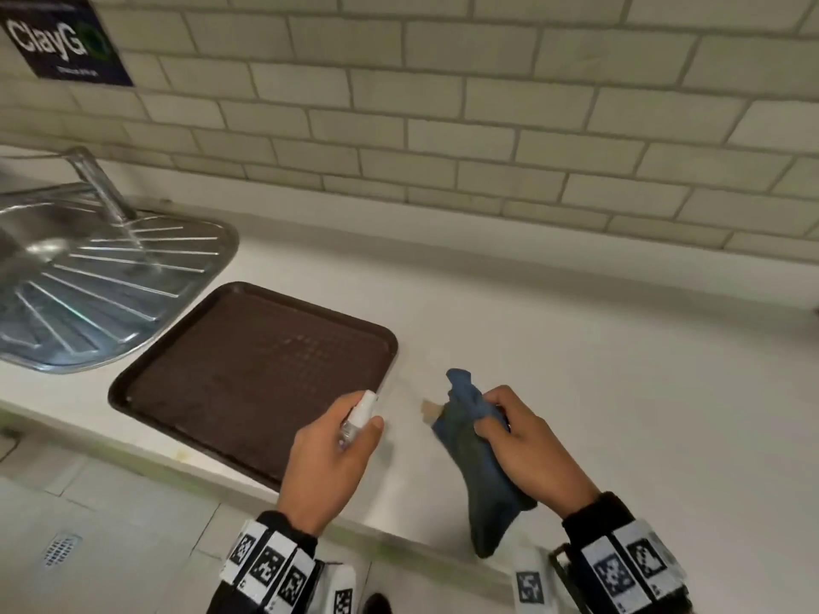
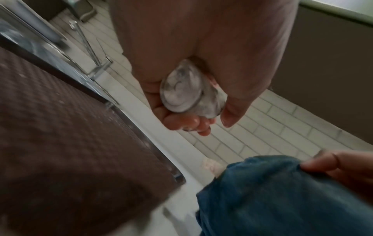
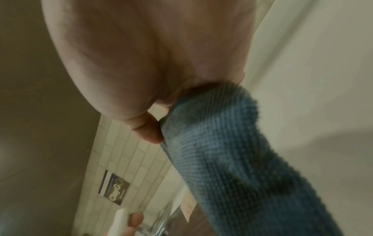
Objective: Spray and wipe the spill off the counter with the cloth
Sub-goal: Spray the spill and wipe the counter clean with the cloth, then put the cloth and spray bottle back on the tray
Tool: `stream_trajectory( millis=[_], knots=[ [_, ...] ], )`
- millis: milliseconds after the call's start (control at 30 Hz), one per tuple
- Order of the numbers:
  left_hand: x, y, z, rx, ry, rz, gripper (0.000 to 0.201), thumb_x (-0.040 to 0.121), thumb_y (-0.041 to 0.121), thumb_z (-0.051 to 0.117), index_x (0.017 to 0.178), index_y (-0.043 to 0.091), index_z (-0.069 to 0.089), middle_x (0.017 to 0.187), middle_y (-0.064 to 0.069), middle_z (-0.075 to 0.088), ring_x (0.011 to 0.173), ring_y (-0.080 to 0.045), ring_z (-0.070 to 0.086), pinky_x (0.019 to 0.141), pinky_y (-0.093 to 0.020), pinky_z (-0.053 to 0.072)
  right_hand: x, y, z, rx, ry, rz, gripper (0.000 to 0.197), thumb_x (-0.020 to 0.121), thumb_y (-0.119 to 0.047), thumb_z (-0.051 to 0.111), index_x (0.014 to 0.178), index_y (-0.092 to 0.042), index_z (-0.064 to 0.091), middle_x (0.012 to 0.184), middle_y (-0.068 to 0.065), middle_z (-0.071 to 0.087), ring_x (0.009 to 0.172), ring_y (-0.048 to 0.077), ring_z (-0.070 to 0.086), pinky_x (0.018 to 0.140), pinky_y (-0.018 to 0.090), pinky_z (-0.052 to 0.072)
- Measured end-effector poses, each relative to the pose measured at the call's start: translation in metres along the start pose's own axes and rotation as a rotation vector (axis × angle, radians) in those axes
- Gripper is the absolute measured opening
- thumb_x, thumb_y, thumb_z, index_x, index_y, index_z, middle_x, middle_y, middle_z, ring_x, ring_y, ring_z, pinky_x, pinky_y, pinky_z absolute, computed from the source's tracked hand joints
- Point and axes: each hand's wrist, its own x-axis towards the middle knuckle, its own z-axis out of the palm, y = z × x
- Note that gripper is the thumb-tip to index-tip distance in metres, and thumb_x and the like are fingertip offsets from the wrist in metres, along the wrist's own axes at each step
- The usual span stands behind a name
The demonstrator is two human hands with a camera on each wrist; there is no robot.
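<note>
My left hand (image 1: 341, 440) grips a small clear spray bottle (image 1: 356, 418) with a white top, held over the right edge of the brown tray; its clear base (image 2: 185, 94) fills my palm in the left wrist view. My right hand (image 1: 509, 432) clutches a bunched blue cloth (image 1: 474, 458) just above the white counter (image 1: 576, 347). The cloth (image 3: 242, 159) hangs long from my fist in the right wrist view. A small pale tan spill (image 1: 429, 409) lies on the counter between the hands, partly hidden by the cloth. The spill (image 2: 212, 165) also shows beside the cloth (image 2: 282, 199).
A brown textured tray (image 1: 248, 370) lies on the counter left of the hands. A steel sink drainer (image 1: 88, 281) with a tap sits at far left. A tiled wall (image 1: 487, 104) with a dark sign (image 1: 62, 37) runs behind. The counter's front edge is right below my wrists.
</note>
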Motion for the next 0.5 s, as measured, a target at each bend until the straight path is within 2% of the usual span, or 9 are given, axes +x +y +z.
stream_trajectory(
  millis=[100, 200, 267, 333, 400, 500],
  knots=[
    [0.021, -0.027, -0.034, 0.016, 0.050, -0.016, 0.029, 0.092, 0.035, 0.067, 0.121, 0.035, 0.065, 0.093, 0.020, 0.071, 0.091, 0.005, 0.065, 0.076, -0.012, 0.048, 0.033, -0.042, 0.033, 0.035, -0.054, 0.012, 0.006, 0.094, -0.029, 0.047, 0.100, -0.027, 0.049, 0.090, 0.001, 0.062, 0.084, 0.015, 0.060, 0.070, 0.031, 0.045],
    [0.042, -0.048, -0.066, 0.069, 0.088, -0.046, 0.031, 0.092, 0.036, 0.066, 0.123, 0.035, 0.063, 0.095, 0.020, 0.069, 0.091, 0.006, 0.064, 0.082, -0.027, 0.052, 0.065, -0.077, 0.067, 0.048, -0.118, 0.005, 0.011, 0.094, -0.032, 0.046, 0.102, -0.025, 0.048, 0.093, 0.005, 0.061, 0.088, 0.021, 0.060, 0.072, 0.035, 0.045],
    [0.057, -0.060, -0.083, 0.088, 0.098, -0.062, 0.034, 0.092, 0.037, 0.065, 0.126, 0.031, 0.062, 0.098, 0.015, 0.070, 0.093, -0.001, 0.065, 0.087, -0.033, 0.053, 0.085, -0.097, 0.086, 0.054, -0.147, -0.004, 0.014, 0.095, -0.031, 0.045, 0.104, -0.021, 0.048, 0.099, 0.008, 0.060, 0.092, 0.023, 0.059, 0.076, 0.037, 0.045],
    [0.074, -0.072, -0.096, 0.095, 0.124, -0.072, 0.036, 0.092, 0.036, 0.065, 0.128, 0.028, 0.062, 0.103, 0.007, 0.072, 0.097, -0.013, 0.067, 0.091, -0.036, 0.053, 0.104, -0.113, 0.104, 0.070, -0.161, 0.002, 0.017, 0.095, -0.030, 0.045, 0.106, -0.018, 0.049, 0.107, 0.012, 0.059, 0.099, 0.025, 0.058, 0.083, 0.040, 0.046],
    [0.091, -0.082, -0.106, 0.076, 0.143, -0.100, 0.037, 0.092, 0.031, 0.066, 0.129, 0.027, 0.062, 0.103, 0.004, 0.071, 0.099, -0.019, 0.067, 0.093, -0.038, 0.052, 0.123, -0.125, 0.120, 0.110, -0.167, 0.034, 0.019, 0.095, -0.029, 0.045, 0.109, -0.016, 0.050, 0.112, 0.013, 0.058, 0.103, 0.025, 0.057, 0.089, 0.042, 0.045],
    [0.117, -0.098, -0.117, 0.045, 0.151, -0.130, 0.039, 0.092, 0.024, 0.065, 0.131, 0.026, 0.061, 0.106, 0.000, 0.070, 0.102, -0.022, 0.067, 0.096, -0.040, 0.051, 0.148, -0.138, 0.143, 0.267, -0.189, 0.123, 0.021, 0.095, -0.028, 0.047, 0.112, -0.017, 0.052, 0.110, 0.011, 0.059, 0.102, 0.021, 0.058, 0.080, 0.035, 0.046]
  ],
)
